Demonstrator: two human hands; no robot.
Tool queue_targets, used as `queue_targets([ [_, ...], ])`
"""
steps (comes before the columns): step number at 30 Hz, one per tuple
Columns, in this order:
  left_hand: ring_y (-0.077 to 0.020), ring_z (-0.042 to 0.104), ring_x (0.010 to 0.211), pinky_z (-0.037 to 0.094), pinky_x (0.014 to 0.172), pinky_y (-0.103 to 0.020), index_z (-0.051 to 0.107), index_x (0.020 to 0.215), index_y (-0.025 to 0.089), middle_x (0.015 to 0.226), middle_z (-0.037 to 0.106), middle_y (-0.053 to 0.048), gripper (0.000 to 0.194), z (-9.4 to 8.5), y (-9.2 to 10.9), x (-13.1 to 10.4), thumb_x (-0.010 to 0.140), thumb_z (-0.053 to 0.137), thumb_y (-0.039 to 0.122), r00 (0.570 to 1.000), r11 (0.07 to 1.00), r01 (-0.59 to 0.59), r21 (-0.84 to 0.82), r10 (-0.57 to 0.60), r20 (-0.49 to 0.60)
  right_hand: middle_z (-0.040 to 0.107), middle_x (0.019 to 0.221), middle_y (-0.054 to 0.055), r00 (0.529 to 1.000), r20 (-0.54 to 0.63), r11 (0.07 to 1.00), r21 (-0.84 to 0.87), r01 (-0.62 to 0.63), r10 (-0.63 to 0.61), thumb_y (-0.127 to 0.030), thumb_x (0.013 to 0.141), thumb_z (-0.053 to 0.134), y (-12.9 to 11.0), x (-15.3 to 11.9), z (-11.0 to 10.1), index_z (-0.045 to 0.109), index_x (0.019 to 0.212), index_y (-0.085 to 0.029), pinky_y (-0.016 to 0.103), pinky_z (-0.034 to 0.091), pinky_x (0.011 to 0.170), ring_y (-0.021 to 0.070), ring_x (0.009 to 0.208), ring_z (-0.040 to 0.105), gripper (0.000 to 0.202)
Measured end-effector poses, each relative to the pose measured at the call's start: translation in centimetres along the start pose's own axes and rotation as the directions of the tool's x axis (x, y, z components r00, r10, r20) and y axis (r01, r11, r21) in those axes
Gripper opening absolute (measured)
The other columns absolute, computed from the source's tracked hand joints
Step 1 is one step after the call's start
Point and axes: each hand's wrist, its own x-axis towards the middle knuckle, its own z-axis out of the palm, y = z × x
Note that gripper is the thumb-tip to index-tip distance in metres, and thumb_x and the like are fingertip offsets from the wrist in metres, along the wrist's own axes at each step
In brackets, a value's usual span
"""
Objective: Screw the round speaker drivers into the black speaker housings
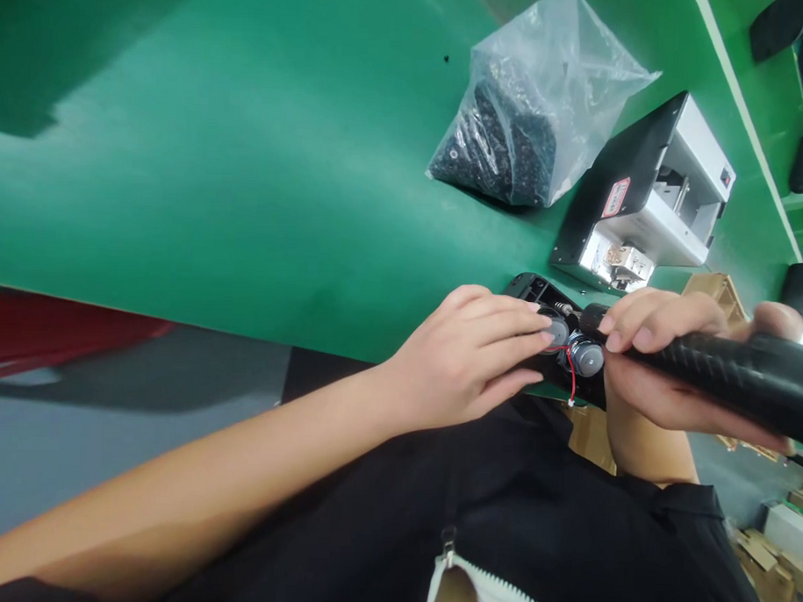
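Note:
My left hand (465, 356) reaches in from the left, its fingers fairly straight and closed over a black plastic housing (526, 286) at the table's near edge. Its fingertips rest by a grey round part inside the housing. Next to that sits a second silver-grey cylindrical part (587, 358), with a thin red wire (573, 377) ending in a small white plug. My right hand (657, 336) is wrapped round a thick black electric screwdriver (721, 374), held slanted with its nose at the housing. The tool's tip and part of the housing are hidden.
On the green table (248, 155) lies a clear plastic bag (519, 121) of small dark screws. Beside it stands a black and silver box-shaped machine (642, 195). Beyond are a wooden tray (718, 290) and dark objects at the far right. Cardboard boxes (764, 568) are at lower right.

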Motion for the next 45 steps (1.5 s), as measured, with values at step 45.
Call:
queue_targets([
  [45,-0.0455,0.076,0.151,0.059,0.122,-0.064,0.086,0.131,0.024,0.166,0.079,-0.021,0.030,0.9,0.5,0.2,0.115,0.083,0.049,0.983,0.974,0.184,0.131,-0.179,-0.048,0.078,0.072,-0.008,0.992,-0.063,0.986,0.132,-0.097,0.106,-0.090,0.103,0.073,1.0,1.4,0.9,0.089,0.130,-0.043,0.032,0.065,0.050,0.0163,0.047,0.068,0.056],
])
